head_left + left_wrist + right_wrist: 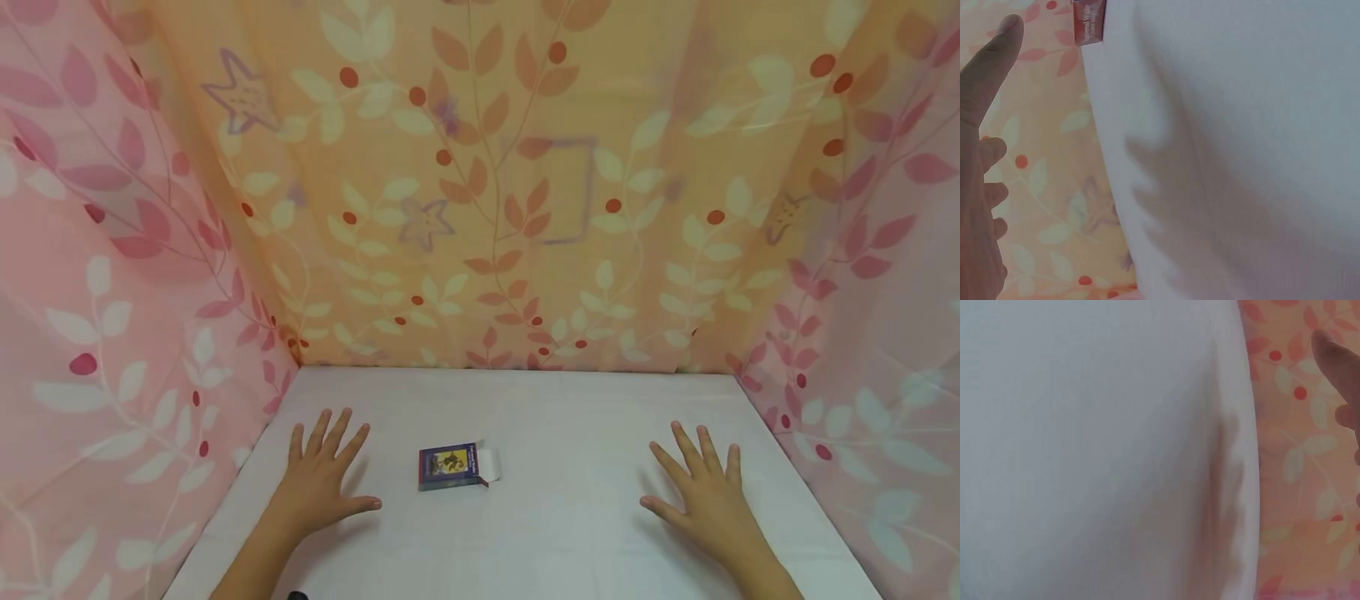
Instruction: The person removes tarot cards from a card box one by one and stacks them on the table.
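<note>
A small card box (447, 466), dark blue with a yellow picture, lies on the white table between the two hands, its white end flap (489, 464) folded out to the right. Left of the box, the left hand (318, 479) hovers with fingers spread, holding nothing. Farther off on the other side, the right hand (705, 492) is spread the same way over the table, also with nothing in it. The left wrist view catches one reddish end of the box (1089, 24) at the top. What the box contains cannot be seen.
White cloth covers the table (555, 533). A yellow-orange leaf-patterned curtain (487, 208) hangs behind it, with pink curtains on the left (97, 333) and right (885, 333). A small black object (297, 595) shows at the bottom edge near the left forearm.
</note>
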The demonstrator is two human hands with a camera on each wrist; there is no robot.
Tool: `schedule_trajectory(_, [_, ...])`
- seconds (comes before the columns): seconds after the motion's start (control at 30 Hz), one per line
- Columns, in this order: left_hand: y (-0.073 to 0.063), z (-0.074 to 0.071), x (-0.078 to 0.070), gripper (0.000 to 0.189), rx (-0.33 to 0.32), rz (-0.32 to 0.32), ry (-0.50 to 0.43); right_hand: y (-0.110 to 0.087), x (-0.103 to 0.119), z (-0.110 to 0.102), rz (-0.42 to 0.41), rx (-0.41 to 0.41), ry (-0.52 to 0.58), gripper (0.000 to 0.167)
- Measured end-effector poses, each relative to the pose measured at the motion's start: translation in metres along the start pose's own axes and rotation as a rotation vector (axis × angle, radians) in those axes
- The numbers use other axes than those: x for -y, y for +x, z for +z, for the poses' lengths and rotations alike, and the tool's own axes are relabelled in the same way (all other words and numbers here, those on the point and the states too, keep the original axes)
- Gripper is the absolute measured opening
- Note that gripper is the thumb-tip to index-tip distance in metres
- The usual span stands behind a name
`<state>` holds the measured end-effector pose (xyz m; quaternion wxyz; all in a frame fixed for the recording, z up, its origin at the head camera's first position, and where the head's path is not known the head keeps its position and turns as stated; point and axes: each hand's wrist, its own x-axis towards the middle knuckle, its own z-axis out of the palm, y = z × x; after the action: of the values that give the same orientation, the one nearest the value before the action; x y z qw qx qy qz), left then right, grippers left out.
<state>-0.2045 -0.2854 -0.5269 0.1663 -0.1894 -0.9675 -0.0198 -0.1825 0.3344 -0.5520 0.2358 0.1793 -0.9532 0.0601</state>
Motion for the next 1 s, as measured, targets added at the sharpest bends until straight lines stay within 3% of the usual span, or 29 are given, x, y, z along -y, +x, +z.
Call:
schedule_trajectory(0.27, [0.008, -0.001, -0.012, 0.119, 0.076, -0.044, -0.037, 0.004, 0.009, 0.003, 0.004, -0.030, 0.016, 0.085])
schedule_trajectory(0.53, [0.015, 0.005, -0.018, 0.119, 0.045, -0.031, -0.053, 0.008, 0.015, 0.004, 0.003, -0.051, 0.038, 0.083])
schedule_trajectory(0.8, [0.022, 0.010, -0.031, 0.119, 0.089, -0.052, -0.126, 0.009, 0.023, 0.008, 0.023, -0.075, 0.110, 0.083])
schedule_trajectory(1.0, [0.025, 0.012, -0.039, 0.117, 0.070, -0.041, -0.152, 0.012, 0.029, 0.014, 0.033, -0.093, 0.131, 0.083])
